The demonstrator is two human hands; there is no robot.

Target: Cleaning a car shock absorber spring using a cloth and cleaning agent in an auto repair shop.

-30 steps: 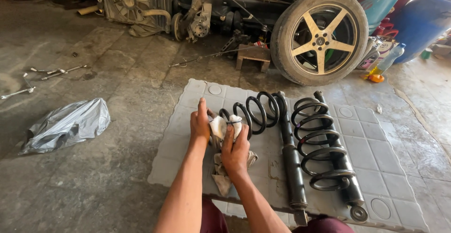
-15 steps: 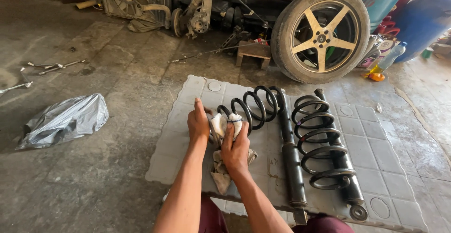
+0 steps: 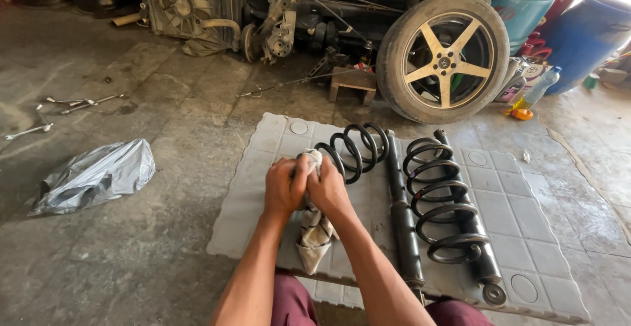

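Note:
My left hand and my right hand are pressed together, both closed on a dirty white rag that hangs down below them. They hover over a grey plastic mat. Just beyond the hands lies a loose black coil spring. To the right a bare black shock absorber lies lengthwise, and beside it a second shock absorber with a black coil spring wound around it.
A wheel with a gold alloy rim leans at the back, a small wooden stool beside it. A radiator fan and engine parts stand behind. A grey plastic bag and spanners lie on the concrete at left. Blue barrels stand at right.
My hands were spread apart on the rag. Now they have closed and come together around it, bunching the cloth between them.

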